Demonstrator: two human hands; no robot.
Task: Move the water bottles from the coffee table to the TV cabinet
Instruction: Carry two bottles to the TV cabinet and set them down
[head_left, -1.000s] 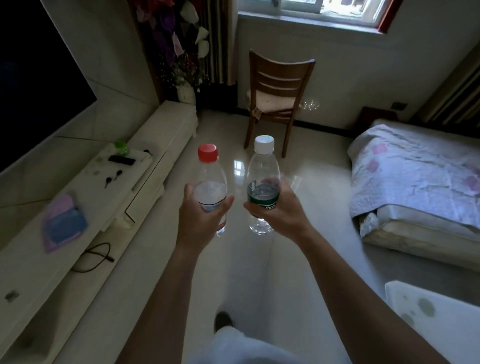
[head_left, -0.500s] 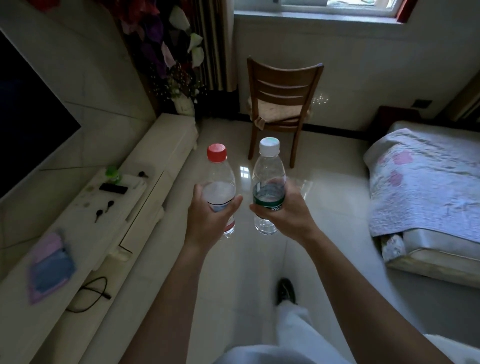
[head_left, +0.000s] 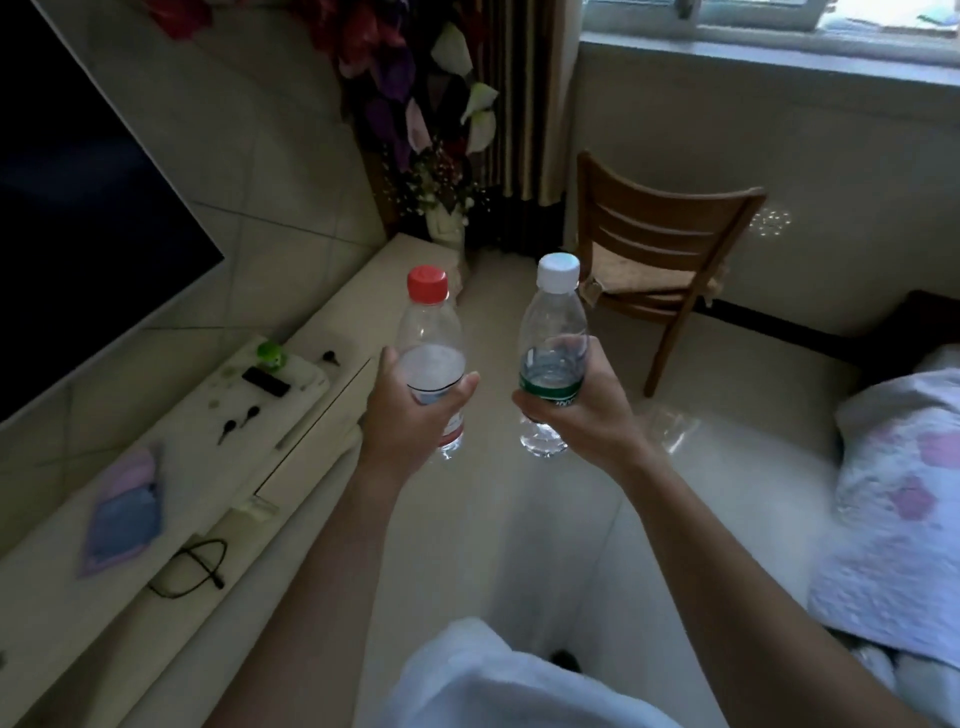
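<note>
Red-cap bottle (head_left: 430, 332): L hand (head_left: 410, 421); white-cap bottle (head_left: 553, 322): R hand (head_left: 582, 415).

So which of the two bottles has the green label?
The white-capped bottle in the right hand; the red-capped bottle in the left hand lacks green.

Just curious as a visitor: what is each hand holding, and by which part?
The left hand grips the red-capped bottle round its middle; the right hand grips the white-capped bottle round its green-labelled middle.

One head cam, wide-angle, fwd & down, TV cabinet (head_left: 208, 488) at left, floor (head_left: 519, 519) ahead
</note>
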